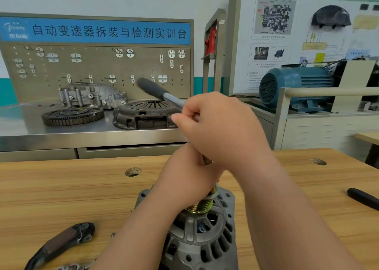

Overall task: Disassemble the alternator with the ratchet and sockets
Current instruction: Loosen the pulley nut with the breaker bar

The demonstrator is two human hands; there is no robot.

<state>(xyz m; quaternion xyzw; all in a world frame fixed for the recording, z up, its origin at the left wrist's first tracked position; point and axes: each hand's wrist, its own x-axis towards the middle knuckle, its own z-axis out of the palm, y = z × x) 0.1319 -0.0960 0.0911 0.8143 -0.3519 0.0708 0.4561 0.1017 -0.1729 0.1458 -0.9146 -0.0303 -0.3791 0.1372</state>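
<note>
The grey alternator [202, 237] stands on the wooden table [61, 189], pulley end up, near the front middle. Its brass-coloured grooved pulley [200, 205] shows just under my left hand [184, 179], which is wrapped around the pulley's top. My right hand [221, 130] is above it, closed on the ratchet [162, 94]; the shaft and grey grip stick out up and to the left. The ratchet's head and any socket are hidden behind my hands.
A dark removed part [63, 243] lies at the table's front left, with a small screw [113, 234] beside it. A black handle [363, 198] lies at the right edge. Behind stand a steel bench with a clutch plate [145, 114], a flywheel [72, 116], and a blue motor [295, 87].
</note>
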